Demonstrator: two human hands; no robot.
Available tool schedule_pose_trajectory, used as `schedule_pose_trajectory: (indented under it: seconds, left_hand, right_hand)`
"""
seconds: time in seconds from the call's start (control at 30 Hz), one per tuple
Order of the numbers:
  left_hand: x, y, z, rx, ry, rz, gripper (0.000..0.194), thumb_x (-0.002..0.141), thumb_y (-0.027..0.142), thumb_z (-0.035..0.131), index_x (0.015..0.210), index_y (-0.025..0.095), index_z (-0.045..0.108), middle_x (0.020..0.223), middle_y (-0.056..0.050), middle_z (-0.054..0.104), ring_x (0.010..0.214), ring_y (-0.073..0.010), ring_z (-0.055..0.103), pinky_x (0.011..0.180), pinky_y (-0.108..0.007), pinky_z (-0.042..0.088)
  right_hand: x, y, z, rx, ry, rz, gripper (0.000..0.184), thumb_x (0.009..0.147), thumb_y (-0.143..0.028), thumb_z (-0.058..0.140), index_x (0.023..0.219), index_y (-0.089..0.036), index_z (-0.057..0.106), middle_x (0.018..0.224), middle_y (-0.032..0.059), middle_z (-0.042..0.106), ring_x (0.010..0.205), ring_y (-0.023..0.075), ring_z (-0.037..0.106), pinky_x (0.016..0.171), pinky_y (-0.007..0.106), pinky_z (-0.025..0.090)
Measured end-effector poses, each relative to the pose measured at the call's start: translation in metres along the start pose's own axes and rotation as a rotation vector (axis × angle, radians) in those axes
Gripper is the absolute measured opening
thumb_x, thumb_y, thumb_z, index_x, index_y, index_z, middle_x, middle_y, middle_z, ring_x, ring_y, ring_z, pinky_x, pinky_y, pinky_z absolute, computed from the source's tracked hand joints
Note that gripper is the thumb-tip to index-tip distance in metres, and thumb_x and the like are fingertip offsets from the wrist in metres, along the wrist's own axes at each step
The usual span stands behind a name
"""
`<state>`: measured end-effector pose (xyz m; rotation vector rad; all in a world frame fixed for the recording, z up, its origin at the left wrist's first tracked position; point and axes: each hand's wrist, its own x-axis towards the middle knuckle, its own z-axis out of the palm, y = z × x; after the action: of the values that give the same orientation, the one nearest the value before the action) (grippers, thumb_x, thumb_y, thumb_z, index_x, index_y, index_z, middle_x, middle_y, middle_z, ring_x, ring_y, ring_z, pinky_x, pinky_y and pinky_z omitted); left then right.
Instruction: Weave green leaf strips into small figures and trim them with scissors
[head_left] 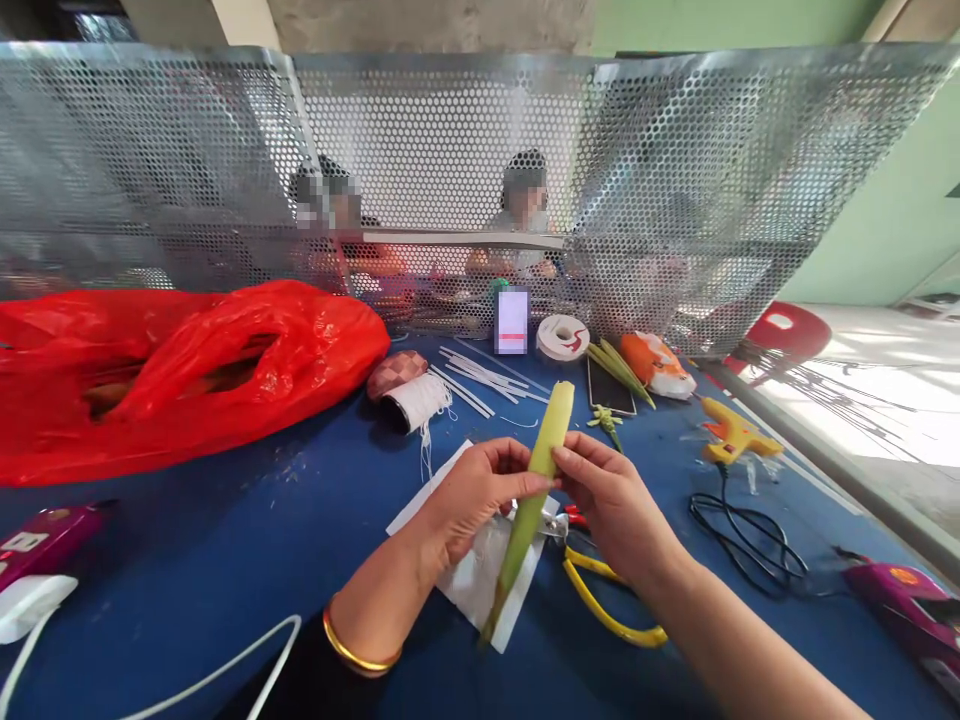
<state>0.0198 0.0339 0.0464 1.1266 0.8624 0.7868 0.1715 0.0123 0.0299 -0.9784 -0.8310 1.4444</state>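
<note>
Between my hands is a long pale-green leaf strip (527,515), broad at its far end and tapering to a brownish tip near me. My left hand (480,495) pinches its left edge between thumb and fingers. On the opposite edge, my right hand (600,480) closes its thumb and fingertips on the same strip. Beneath lies a white sheet of paper (469,590), partly covered by my hands. Yellow-handled scissors or pliers (615,610) rest by my right wrist, their working end partly hidden. Some red-handled metal tool (555,522) shows behind the strip.
A red plastic bag (322,350) fills the back left. Thread spool (416,402), white sticks (480,375), ribbon roll (562,338), phone (512,320) and green leaf strips (621,372) stand further back. A yellow glue gun (739,430) with black cord lies right. Perforated metal screen (450,130) borders the table; people sit beyond.
</note>
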Motion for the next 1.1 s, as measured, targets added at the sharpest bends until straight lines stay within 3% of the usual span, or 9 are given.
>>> schedule_pose_trajectory:
  seconds: [0.23,0.4,0.53,0.67,0.8,1.1]
  left_hand:
    - [0.0000,-0.0015,-0.0018,-0.122,0.026,-0.079,0.027,0.060,0.023,0.081,0.068,0.016,0.056,0.063,0.003,0.057,0.058,-0.0088,0.050,0.057,-0.023,0.035]
    - [-0.0016,0.0001,-0.0001,-0.153,0.001,-0.084,0.029,0.060,0.029,0.083,0.079,0.016,0.065,0.071,0.000,0.063,0.065,-0.0125,0.057,0.061,-0.025,0.040]
    - [-0.0007,0.0012,0.0003,-0.162,0.041,-0.086,0.029,0.065,0.040,0.079,0.076,0.016,0.066,0.067,-0.001,0.062,0.060,-0.0122,0.056,0.056,-0.024,0.038]
    - [-0.0001,0.0020,-0.0004,-0.184,0.119,-0.079,0.030,0.060,0.033,0.082,0.069,0.017,0.058,0.062,0.002,0.057,0.054,-0.0090,0.050,0.054,-0.023,0.036]
    - [-0.0014,0.0038,-0.0007,-0.170,0.088,-0.085,0.030,0.060,0.027,0.081,0.070,0.018,0.055,0.062,0.004,0.054,0.054,-0.0076,0.047,0.053,-0.022,0.031]
    - [-0.0021,0.0056,0.0006,-0.094,0.088,-0.009,0.025,0.061,0.023,0.080,0.067,0.017,0.056,0.064,0.003,0.053,0.056,-0.0073,0.045,0.053,-0.021,0.031]
  right_hand:
    - [-0.0024,-0.0010,0.0027,0.033,-0.006,0.010,0.023,0.068,-0.034,0.081,0.076,-0.018,0.066,0.070,-0.0015,0.061,0.061,0.0099,0.051,0.059,0.021,0.042]
    - [-0.0025,-0.0025,0.0020,0.016,-0.019,0.025,0.023,0.067,-0.033,0.080,0.081,-0.019,0.069,0.076,0.0006,0.064,0.062,0.0114,0.051,0.058,0.023,0.043]
    - [-0.0022,-0.0016,0.0022,-0.033,0.001,0.052,0.024,0.065,-0.035,0.080,0.079,-0.019,0.068,0.074,0.0009,0.063,0.056,0.0107,0.047,0.053,0.023,0.040]
    - [-0.0023,-0.0020,0.0031,0.015,-0.017,0.040,0.022,0.065,-0.033,0.080,0.079,-0.019,0.068,0.072,-0.0003,0.064,0.054,0.0100,0.047,0.054,0.023,0.041]
    - [-0.0012,-0.0056,0.0029,0.127,-0.032,0.054,0.023,0.068,-0.033,0.077,0.083,-0.018,0.069,0.077,0.0020,0.066,0.064,0.0137,0.057,0.062,0.025,0.048]
    - [0.0030,-0.0079,-0.0017,0.108,0.104,-0.102,0.022,0.065,-0.032,0.081,0.075,-0.020,0.066,0.071,-0.0030,0.061,0.059,0.0102,0.049,0.051,0.022,0.037]
